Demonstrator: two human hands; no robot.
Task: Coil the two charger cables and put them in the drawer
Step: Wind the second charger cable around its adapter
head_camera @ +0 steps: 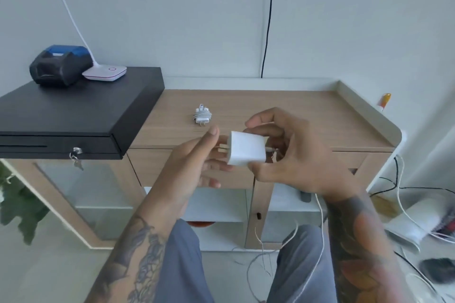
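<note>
Your right hand (293, 155) holds a white charger (246, 148) in front of you, above the front edge of the worktop (307, 115), thumb underneath and fingers curled over the top and far side. The charger's prongs point left, toward your left hand (194, 162). That hand is spread fairly wide with the fingers straight, the fingertips at or just beside the prongs; you cannot tell whether they touch. It holds nothing.

The charger's cable (320, 241) leaves the block on its right side, passes behind your right hand and hangs loose, running down past your right knee and trailing in slack loops between your legs. It is not coiled.

The other charger (202, 117) lies on the worktop, near its middle and well back from the front edge, with its cable wrapped around the block and the prongs facing you. It sits well apart from both hands.

A black cash box (81, 106) stands on the left end of the worktop, with a key (76, 157) in its front lock. On its back left corner rest a small printer (60, 64) and a white lamp base (104, 72).
</note>
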